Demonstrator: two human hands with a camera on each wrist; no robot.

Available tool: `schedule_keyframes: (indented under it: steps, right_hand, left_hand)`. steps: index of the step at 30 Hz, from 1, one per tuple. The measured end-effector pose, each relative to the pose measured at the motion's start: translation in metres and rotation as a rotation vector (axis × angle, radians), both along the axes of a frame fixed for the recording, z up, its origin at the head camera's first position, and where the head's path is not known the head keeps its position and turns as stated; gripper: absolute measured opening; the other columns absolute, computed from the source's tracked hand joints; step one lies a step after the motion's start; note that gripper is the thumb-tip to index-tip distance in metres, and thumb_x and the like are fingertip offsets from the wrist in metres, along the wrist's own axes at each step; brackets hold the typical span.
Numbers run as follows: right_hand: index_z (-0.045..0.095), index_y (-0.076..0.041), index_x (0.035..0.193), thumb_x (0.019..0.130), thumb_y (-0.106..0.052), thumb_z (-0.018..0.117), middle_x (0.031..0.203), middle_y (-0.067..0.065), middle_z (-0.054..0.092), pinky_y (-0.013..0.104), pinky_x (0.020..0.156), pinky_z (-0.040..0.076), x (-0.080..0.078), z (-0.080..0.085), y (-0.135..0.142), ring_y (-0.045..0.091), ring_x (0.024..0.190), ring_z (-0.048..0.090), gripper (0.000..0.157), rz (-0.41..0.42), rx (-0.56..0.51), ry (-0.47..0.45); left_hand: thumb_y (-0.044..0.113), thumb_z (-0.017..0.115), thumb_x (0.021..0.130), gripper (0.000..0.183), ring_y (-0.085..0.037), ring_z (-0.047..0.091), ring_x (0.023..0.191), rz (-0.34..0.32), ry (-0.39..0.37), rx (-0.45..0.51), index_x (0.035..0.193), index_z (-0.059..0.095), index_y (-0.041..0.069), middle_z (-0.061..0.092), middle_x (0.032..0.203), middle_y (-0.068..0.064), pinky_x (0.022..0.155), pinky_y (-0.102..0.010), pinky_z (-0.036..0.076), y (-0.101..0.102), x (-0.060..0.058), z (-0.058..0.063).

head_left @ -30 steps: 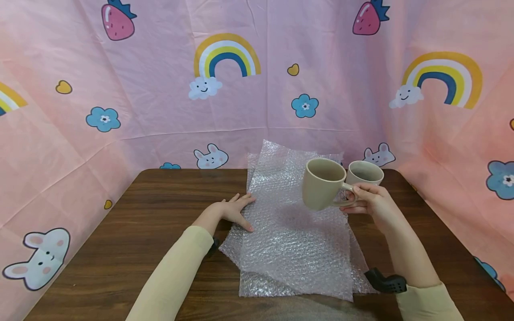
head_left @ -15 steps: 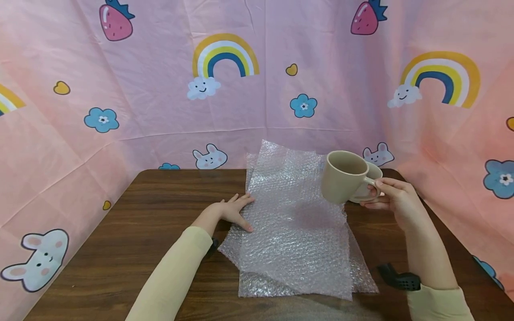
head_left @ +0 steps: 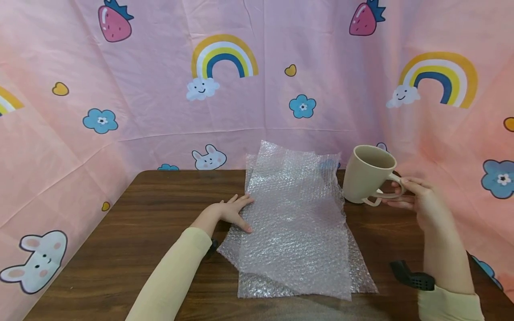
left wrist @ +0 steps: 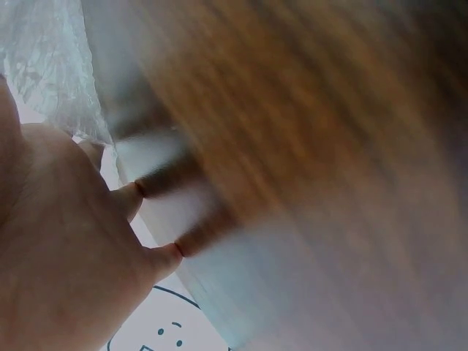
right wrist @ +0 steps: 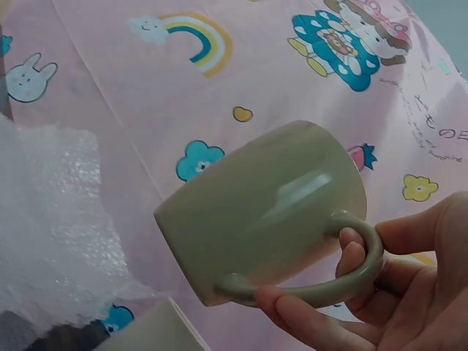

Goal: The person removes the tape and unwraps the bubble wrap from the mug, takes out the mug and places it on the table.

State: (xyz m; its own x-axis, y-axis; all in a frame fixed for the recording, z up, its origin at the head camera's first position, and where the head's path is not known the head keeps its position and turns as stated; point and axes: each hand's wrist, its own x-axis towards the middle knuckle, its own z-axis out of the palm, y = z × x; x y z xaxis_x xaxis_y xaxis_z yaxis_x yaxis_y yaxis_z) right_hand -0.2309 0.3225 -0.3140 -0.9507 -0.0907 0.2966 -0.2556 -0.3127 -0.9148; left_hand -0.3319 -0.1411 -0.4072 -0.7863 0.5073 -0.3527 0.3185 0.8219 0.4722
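My right hand [head_left: 427,200] grips the handle of a beige mug [head_left: 364,177], raised and slightly tilted at the table's far right. Behind and under it, a second mug [right wrist: 157,330] is mostly hidden in the head view; there only its handle [head_left: 374,203] shows. Several overlapping sheets of bubble wrap [head_left: 295,236] lie flat in the middle of the table. With fingers spread, my left hand [head_left: 233,211] rests at the left edge of the wrap and holds nothing.
The dark wooden table [head_left: 160,223] has a patterned pink cloth [head_left: 160,80] hanging behind it and along both sides. A black wrist device [head_left: 413,277] sits under my right wrist.
My right hand has carried the mug rightward, from over the bubble wrap to in front of the second mug, which it now mostly covers. The left hand has stayed put.
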Motion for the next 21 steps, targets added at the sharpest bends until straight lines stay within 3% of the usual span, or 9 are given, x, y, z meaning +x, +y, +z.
schedule_keyframes:
  steps: [13, 21]
  right_hand:
    - [0.071, 0.000, 0.085, 0.099, -0.004, 0.048, 0.078, 0.006, 0.064, 0.036, 0.060, 0.056, 0.009, 0.004, 0.019, 0.022, 0.066, 0.069, 0.027, -0.129, -0.026, -0.008]
    - [0.072, -0.003, 0.081, 0.100, -0.006, 0.047, 0.077, 0.004, 0.062, 0.034, 0.054, 0.055, 0.014, 0.007, 0.031, 0.024, 0.059, 0.069, 0.031, -0.291, -0.051, -0.078]
  left_hand:
    - [0.047, 0.077, 0.077, 0.103, -0.035, -0.007, 0.143, -0.006, 0.000, -0.004, 0.155, 0.016, 0.018, -0.001, 0.160, -0.005, 0.107, -0.065, -0.001, -0.001, -0.001, -0.002]
    - [0.048, 0.074, 0.079, 0.103, -0.032, -0.009, 0.143, -0.008, -0.006, -0.032, 0.156, 0.012, 0.019, -0.005, 0.160, -0.003, 0.108, -0.062, -0.003, -0.001, -0.002, -0.002]
